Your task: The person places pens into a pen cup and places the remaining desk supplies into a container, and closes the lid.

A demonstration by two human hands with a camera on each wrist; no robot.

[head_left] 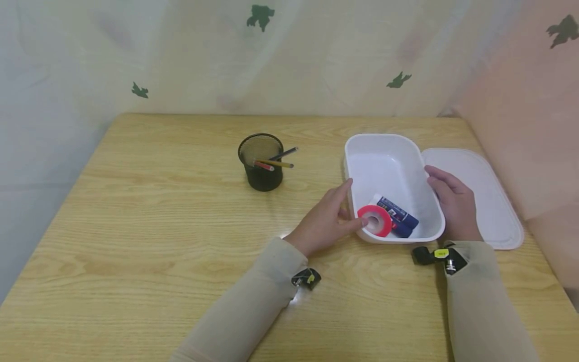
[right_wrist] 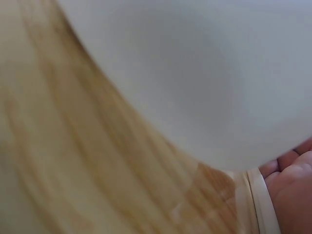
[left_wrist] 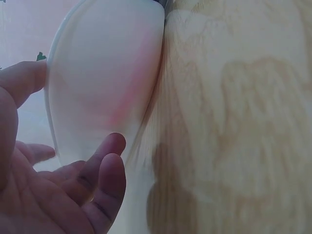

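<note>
A white plastic box (head_left: 384,166) stands on the table between my two hands. Inside, at its near end, lie a roll of tape (head_left: 386,221) with a red-pink face and dark blue tubes (head_left: 404,216) with printed labels. My left hand (head_left: 323,221) holds the box's left rim, the thumb lapping over it beside the tape; in the left wrist view its lower fingers are spread near the translucent wall (left_wrist: 102,73). On the opposite side, my right hand (head_left: 454,206) grips the right rim with its fingertips. The right wrist view mostly shows the box wall (right_wrist: 195,73), with these fingers largely hidden.
A white lid (head_left: 490,201) lies on the table to the right, partly behind the right hand. Left of the box stands a black mesh pen holder (head_left: 264,178) with pencils (head_left: 282,164) leaning out. Patterned cloth (head_left: 316,55) hangs behind the wooden table (head_left: 158,226).
</note>
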